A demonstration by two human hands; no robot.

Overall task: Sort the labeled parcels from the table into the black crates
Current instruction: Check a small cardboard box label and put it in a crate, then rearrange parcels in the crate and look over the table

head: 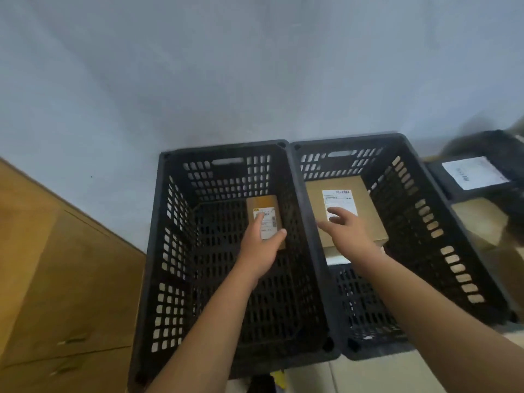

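Our left hand reaches into the left crate and grips a small brown parcel, thumb on its right edge and a finger across its white label. That label has a small yellow tag at its top corner and a barcode down one side; the print is too blurred for us to read.

Our right hand is open, fingers spread loosely over a larger tan parcel in the right crate, which stands just beside the left one. We cannot tell whether the fingertips touch it. Its white label has a barcode along the top, and the text is unreadable.

At the far right a dark parcel with a white label sits blurred. Brown cardboard lies to the left.
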